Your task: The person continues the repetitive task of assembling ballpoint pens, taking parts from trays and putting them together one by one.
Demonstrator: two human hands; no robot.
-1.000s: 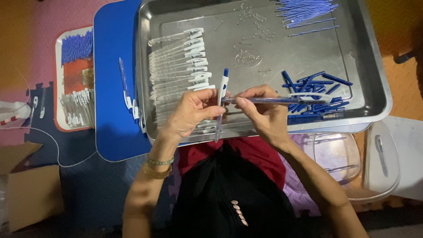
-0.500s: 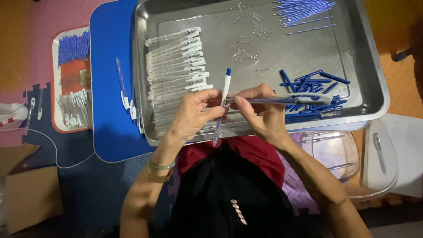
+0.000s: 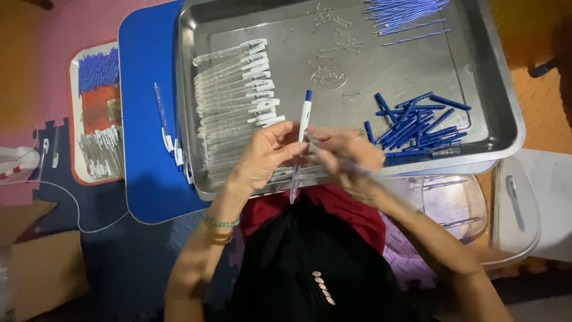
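While the left hand [image 3: 265, 156] is pinching a slim ballpoint pen [image 3: 300, 146] about its middle, the pen is standing nearly upright over the near rim of the steel tray [image 3: 494, 89], its blue cap end pointing away from the person; the right hand [image 3: 345, 158] is closing in on the barrel just beside the left — fingers curled, though motion blur is hiding whether it is grasping anything, so I cannot tell; the pen is looking light, stiff and smooth — likely slippery plastic, so gripping at mid-barrel with fingertips seems soundest; a row of clear barrels with white clips [image 3: 235, 89] is lying in the tray's left part, loose blue caps [image 3: 417, 122] are heaping to the right, thin blue refills [image 3: 402, 12] are lying at the far edge, and a blue board [image 3: 143, 179] is lying under the tray's left side.
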